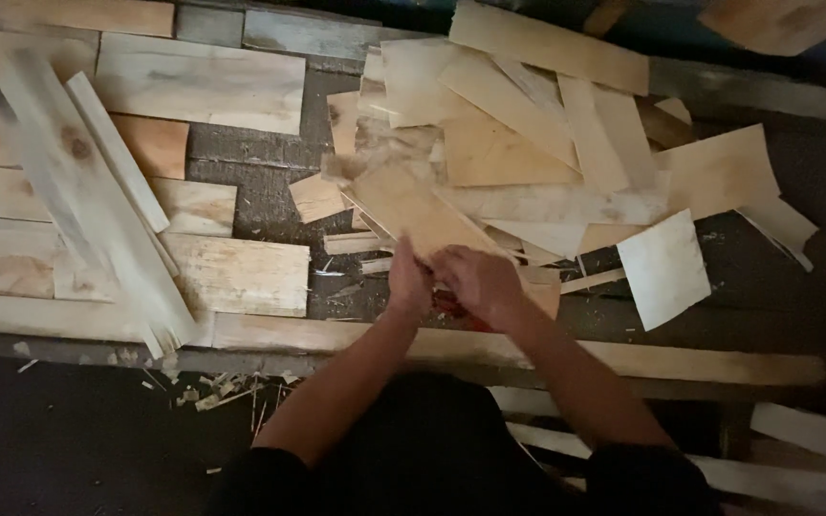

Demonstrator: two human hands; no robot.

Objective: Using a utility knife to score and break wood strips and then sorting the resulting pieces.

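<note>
With the left hand (409,280) and right hand (478,284) both closed on a thin veneer strip (413,212), it risked splitting or splintering if bent.

Two hands are showing here, left hand (407,279) and right hand (478,283). I'm counting one loose pile of veneer sheets (528,162), too overlapped to number, two long veneer strips (88,191) lying crossed on the left, and one white sheet (663,269) sitting apart.
</note>
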